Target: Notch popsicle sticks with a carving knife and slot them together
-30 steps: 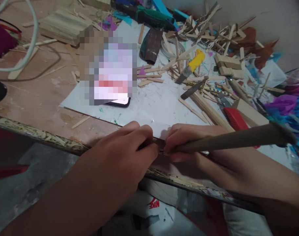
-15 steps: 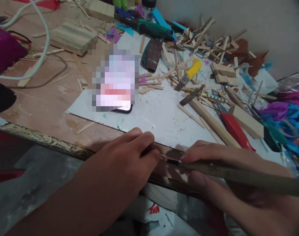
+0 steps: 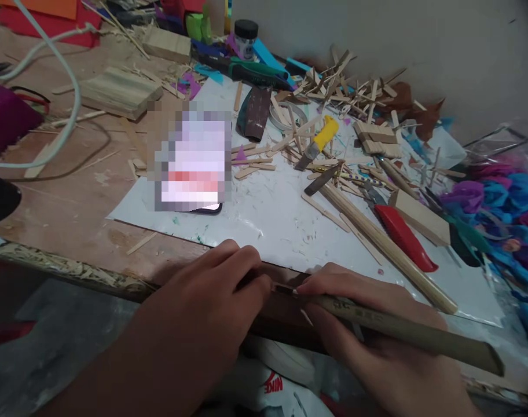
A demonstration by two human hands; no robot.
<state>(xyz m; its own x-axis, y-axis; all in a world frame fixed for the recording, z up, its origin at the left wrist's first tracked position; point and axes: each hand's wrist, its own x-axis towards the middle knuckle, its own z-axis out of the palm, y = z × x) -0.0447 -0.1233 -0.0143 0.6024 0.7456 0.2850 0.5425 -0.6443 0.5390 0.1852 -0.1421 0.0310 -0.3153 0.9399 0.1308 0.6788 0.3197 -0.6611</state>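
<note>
Head view showed a messy wooden table (image 3: 73,202) by a grey wall (image 3: 377,35). A white sheet (image 3: 281,226) and many wood sticks (image 3: 355,87) lay on it. At the near edge, the right hand (image 3: 377,362) gripped a long bamboo stick (image 3: 420,337). The left hand (image 3: 212,295) pinched a small dark piece (image 3: 285,288) at the stick's tip. Below the table, a white thing (image 3: 290,399) read "NIKE" in red.

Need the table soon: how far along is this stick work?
Done: shavings litter the sheet, cut sticks lie piled. In hand: left hand pins a small piece at the table edge; right hand holds a long tool, tip on it. Left: likely that piece.
</note>
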